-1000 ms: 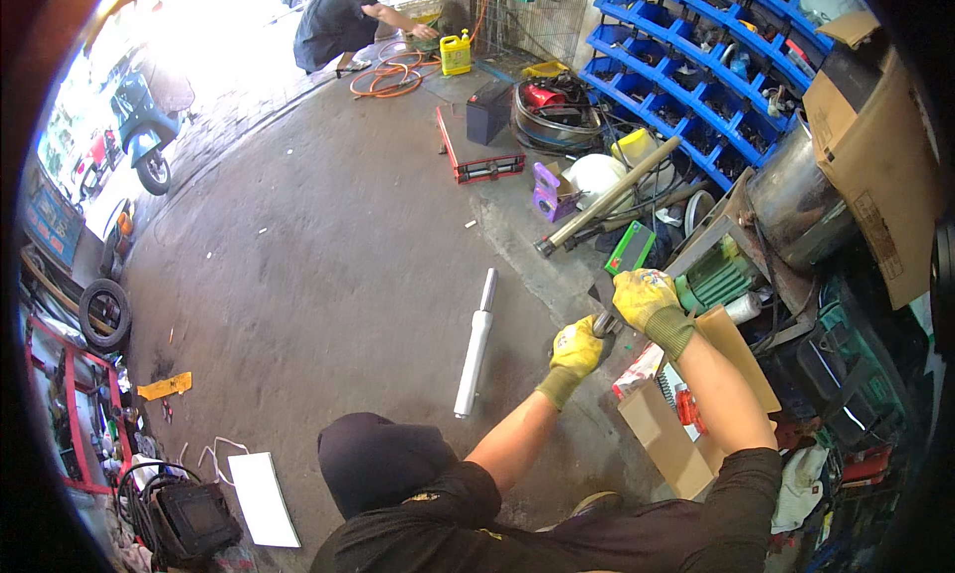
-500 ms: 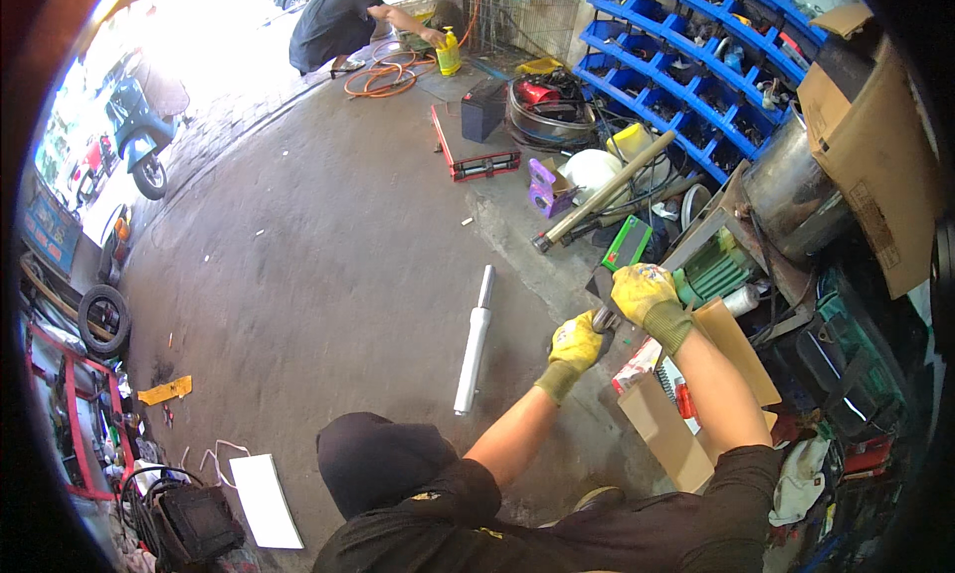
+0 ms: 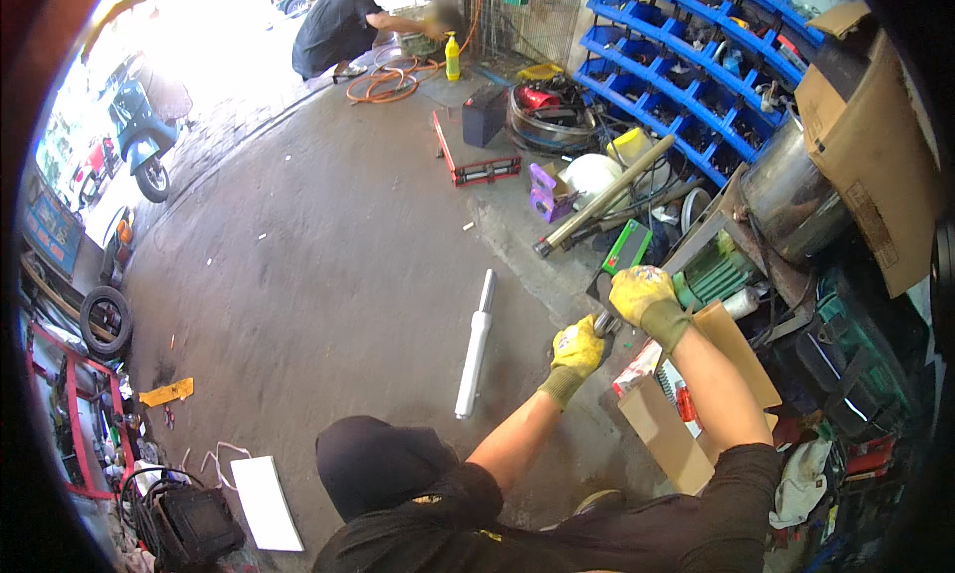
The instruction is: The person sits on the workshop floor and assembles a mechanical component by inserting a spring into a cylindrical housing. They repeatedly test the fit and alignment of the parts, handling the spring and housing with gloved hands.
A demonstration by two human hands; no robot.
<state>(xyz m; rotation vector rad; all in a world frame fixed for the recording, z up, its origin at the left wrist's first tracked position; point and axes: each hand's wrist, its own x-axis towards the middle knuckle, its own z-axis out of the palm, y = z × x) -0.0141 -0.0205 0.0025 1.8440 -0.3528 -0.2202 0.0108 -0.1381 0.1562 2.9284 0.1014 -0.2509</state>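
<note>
My left hand, in a yellow glove, is closed around a short shiny metal cylinder that shows at its thumb side. Just beyond it my right hand, gloved the same way, is bent over with its fingers curled. What it grips is hidden under the glove, though it lies close to the end of the metal cylinder. To the left, apart from both hands, a silver fork tube with a thinner rod at its far end rests on the floor.
An open cardboard box sits below my right forearm. Beyond my hands are a green-and-black box, a long pipe and blue bin racks. A white board lies at lower left. Another person crouches far off.
The crouching person's hand has left the yellow pump bottle, which now stands alone on the floor. My two hands have hardly moved.
</note>
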